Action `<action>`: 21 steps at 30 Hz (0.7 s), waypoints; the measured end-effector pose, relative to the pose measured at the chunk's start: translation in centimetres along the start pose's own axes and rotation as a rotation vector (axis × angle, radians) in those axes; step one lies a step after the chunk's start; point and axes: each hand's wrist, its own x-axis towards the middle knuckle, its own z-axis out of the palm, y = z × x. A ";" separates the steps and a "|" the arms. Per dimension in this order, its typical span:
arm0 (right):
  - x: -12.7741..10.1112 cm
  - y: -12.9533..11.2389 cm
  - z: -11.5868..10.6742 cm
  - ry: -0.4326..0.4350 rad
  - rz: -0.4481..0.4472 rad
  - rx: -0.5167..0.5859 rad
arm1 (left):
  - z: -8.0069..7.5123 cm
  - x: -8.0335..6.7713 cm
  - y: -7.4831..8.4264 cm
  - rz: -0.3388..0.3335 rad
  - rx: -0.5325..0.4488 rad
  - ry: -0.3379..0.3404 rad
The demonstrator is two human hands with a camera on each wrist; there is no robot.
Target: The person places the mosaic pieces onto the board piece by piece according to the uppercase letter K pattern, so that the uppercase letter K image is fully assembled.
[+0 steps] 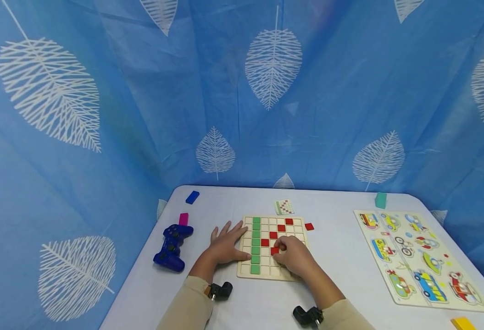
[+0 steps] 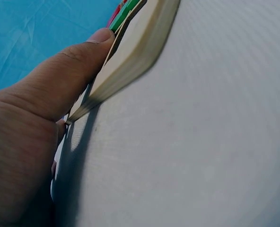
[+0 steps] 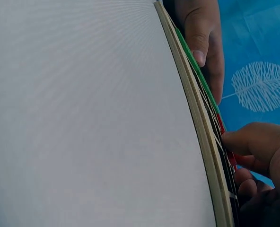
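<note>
A pale wooden grid board (image 1: 269, 272) lies on the table, with a column of green tiles (image 1: 256, 243) down its left side. A diagonal of red tiles (image 1: 281, 228) climbs towards its far right corner. My left hand (image 1: 223, 245) rests at the board's left edge, fingers spread and thumb on the border; the left wrist view shows the thumb (image 2: 78, 59) along the rim. The right hand (image 1: 293, 255), fingers curled, pinches a red tile (image 1: 275, 250) at a grid cell right of the green column. In the right wrist view its thumb and fingers (image 3: 253, 139) meet low over the board.
A small pattern card (image 1: 284, 207) lies behind the board, and a loose red tile (image 1: 309, 226) beside its right edge. Left are a blue game controller (image 1: 170, 250), a pink block (image 1: 183, 219) and a blue block (image 1: 192, 197). A vehicle puzzle (image 1: 419, 261) lies right, near a teal block (image 1: 381, 200) and yellow block (image 1: 462, 323).
</note>
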 end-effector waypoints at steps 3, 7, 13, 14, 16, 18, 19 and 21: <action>-0.1 0.2 0.0 0.014 -0.018 -0.009 | -0.1 0.0 0.1 0.003 -0.002 0.000; -0.2 0.2 -0.1 0.027 -0.029 -0.013 | -0.2 0.1 0.2 0.003 0.001 0.001; -0.4 0.0 -0.1 0.026 -0.009 -0.004 | -0.4 0.1 0.3 0.009 0.008 0.002; -0.4 0.0 -0.2 0.022 -0.013 0.000 | -0.4 0.1 0.3 0.011 0.006 0.002; -0.5 0.1 -0.4 0.014 -0.024 0.026 | -0.3 0.0 0.3 0.013 0.003 0.001; -0.6 0.4 -0.7 0.004 -0.042 0.060 | -0.3 -0.1 0.2 0.013 0.000 0.000; -0.7 0.6 -0.8 0.002 -0.051 0.077 | -0.2 -0.1 0.2 0.013 -0.001 0.000; -1.1 1.0 -1.2 0.006 -0.062 0.108 | 0.0 -0.3 0.1 0.013 -0.008 0.000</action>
